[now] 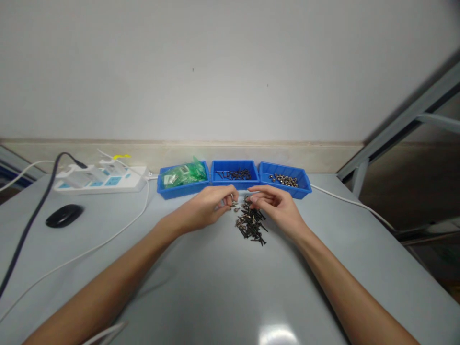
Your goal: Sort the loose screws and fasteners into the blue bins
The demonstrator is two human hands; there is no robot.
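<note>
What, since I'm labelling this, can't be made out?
Head view: what, if anything, the right hand pinches; covered by that hand.
Head view: count of the screw pile; pieces overlap, too small.
Head view: exact contents of the green bag; blurred behind plastic.
Head view: lower end of black cable; cut off by left edge.

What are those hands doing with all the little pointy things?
A person's bare hands are at a pile of screws on the table. The left hand has its fingers curled beside a few shiny bits, and the right hand reaches over the pile's far end; whether either is gripping something is hard to tell. Behind them stand three blue trays: the left one holds a green bag, the middle one dark screws, the right one small shiny pieces.
</note>
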